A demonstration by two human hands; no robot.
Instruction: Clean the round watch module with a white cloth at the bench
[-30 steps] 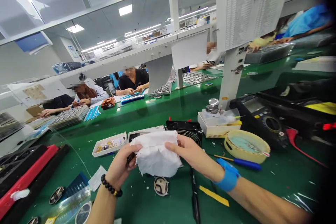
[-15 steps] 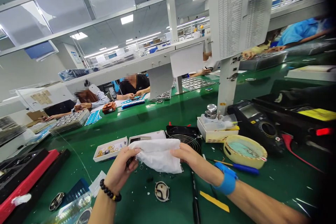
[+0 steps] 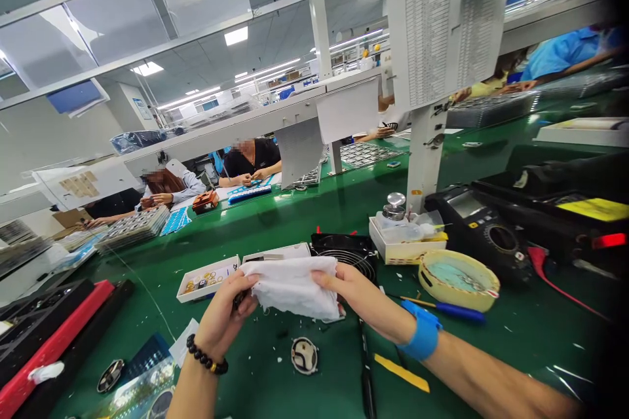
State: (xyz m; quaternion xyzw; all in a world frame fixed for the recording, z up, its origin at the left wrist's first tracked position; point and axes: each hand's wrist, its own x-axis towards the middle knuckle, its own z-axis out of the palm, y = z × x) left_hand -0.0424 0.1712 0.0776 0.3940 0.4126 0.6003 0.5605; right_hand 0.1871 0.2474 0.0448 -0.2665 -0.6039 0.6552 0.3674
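Both my hands hold a crumpled white cloth [image 3: 295, 287] above the green bench. My left hand [image 3: 227, 317], with a black bead bracelet at the wrist, is closed on the cloth's left edge and on a small dark part that is mostly hidden. My right hand [image 3: 358, 298], with a blue wrist strap, pinches the cloth's right edge between thumb and fingers. Below the cloth a small round emblem part [image 3: 304, 356] lies on the bench.
A black fan [image 3: 346, 250] and small white trays [image 3: 206, 277] sit just behind the cloth. A yellow tape roll [image 3: 458, 280], a blue-handled tool [image 3: 449, 309] and a black multimeter [image 3: 484, 229] are at right. Red and black trays [image 3: 44, 334] lie at left. Other people work across the bench.
The cloth has been drawn from a bunched ball into a flatter, wider shape between my hands. Both hands stay in about the same place. The view tilted slightly.
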